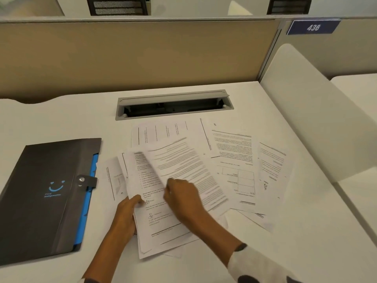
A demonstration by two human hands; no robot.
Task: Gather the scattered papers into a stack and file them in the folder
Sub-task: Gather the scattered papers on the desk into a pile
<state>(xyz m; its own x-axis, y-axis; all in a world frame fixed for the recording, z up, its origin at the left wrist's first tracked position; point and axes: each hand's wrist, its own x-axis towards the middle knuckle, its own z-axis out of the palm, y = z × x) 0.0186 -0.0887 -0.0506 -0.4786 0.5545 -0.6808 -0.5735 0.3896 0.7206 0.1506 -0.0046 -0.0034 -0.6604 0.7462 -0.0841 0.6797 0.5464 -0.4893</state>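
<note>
Sleeve (pixel 263 266), white with dark spots, lay nearest, at the lower right edge, covering the right forearm.

Right hand (pixel 181 196): reached in from the near right over the middle of the papers, knuckles up, fingers curled onto a printed sheet (pixel 183 166) whose left part rose off the pile and showed blurred. Fingers narrow, pinched on that sheet.

Left hand (pixel 124 215): came in from the near edge, gripping the left margin of a partial stack (pixel 157 225), thumb on top of the page, fingers hidden beneath.

Scattered papers (pixel 236 160): white printed sheets, overlapping and fanned at differing angles, across the centre and right of the desk. One sheet (pixel 114 176) lay at the left of the spread, just beside the folder; another (pixel 271 170) at the far right of the spread; several corners stuck out at the near right.

Folder (pixel 44 193): dark grey, flat on the desk at the left, closed by a snap tab (pixel 86 181), with a blue smile mark on the cover and blue inner dividers (pixel 87 203) showing along its right edge. Apart from both hands.

Desk (pixel 306 231): white surface.

Cable tray (pixel 174 104): grey, lid up, set in the desk beyond the papers.

Partition (pixel 132 56): beige panel along the far edge; white divider (pixel 310 111) at right; blue plate reading 436 (pixel 313 27) at far right.
</note>
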